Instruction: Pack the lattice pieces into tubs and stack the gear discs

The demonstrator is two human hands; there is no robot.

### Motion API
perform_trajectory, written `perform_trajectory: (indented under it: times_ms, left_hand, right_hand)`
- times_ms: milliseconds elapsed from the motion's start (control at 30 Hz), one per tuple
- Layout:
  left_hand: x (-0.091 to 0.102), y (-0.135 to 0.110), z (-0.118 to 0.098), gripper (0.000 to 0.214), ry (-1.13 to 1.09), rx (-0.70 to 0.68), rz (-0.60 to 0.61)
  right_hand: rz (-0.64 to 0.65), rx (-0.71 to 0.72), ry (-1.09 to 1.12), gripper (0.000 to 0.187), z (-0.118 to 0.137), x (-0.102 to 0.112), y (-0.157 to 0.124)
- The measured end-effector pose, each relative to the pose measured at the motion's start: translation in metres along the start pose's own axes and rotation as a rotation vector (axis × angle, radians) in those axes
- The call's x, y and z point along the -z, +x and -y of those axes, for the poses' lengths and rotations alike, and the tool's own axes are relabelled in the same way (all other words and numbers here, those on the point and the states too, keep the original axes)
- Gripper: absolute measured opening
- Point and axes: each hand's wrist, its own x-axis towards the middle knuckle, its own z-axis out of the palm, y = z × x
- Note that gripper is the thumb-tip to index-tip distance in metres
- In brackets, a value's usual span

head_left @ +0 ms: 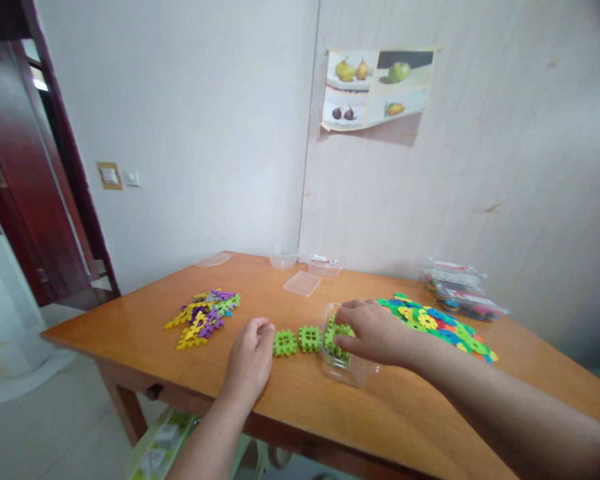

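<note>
Two light-green square lattice building blocks, a left one (285, 343) and a right one (309, 339), lie in a row on the wooden table. My left hand (250, 357) rests just left of them with its fingers curled closed; nothing shows in it. At the other end of the row is a clear plastic box (347, 377) holding more green blocks (336, 331). My right hand (373, 330) reaches over the box, its thumb and fingers around a green block there. The undersides of its fingers are partly hidden.
Purple, yellow and green pieces (205, 319) are heaped at left. Colourful flower-shaped discs (437, 325) spread at right, before packed clear boxes (460, 287). A clear bowl (283, 258), a flat lid (303, 283) and another clear box (324, 265) stand near the wall.
</note>
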Motion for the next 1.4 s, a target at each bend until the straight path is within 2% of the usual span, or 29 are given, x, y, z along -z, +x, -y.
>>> perform_trajectory:
  times_ms: [133,367,733,933,1033,1267,1400]
  left_hand:
    - [0.0,0.0,0.001,0.031,-0.002,-0.003,0.0]
    - [0.0,0.0,0.001,0.033,-0.031,0.006,0.004]
    - [0.0,0.0,0.0,0.032,-0.015,0.004,0.01]
    - [0.001,0.0,-0.002,0.027,0.01,0.004,-0.015]
    - [0.001,0.0,-0.001,0.027,0.012,0.007,-0.013]
    - [0.001,0.0,0.002,0.029,-0.022,0.011,-0.017]
    - [0.0,0.0,0.003,0.03,-0.044,0.006,-0.017]
  right_hand:
    - [-0.017,0.001,0.013,0.027,-0.001,0.001,-0.001]
    - [-0.017,0.153,-0.007,0.026,-0.001,-0.004,-0.005]
    - [0.003,0.171,0.109,0.027,-0.011,-0.01,-0.007]
    - [-0.079,0.097,0.19,0.032,-0.004,0.002,0.008]
    - [-0.102,0.118,0.197,0.041,0.006,0.005,0.024]
    - [0.129,0.188,0.088,0.058,0.028,-0.005,0.063]
    - [0.216,0.176,0.006,0.058,0.037,-0.012,0.076]
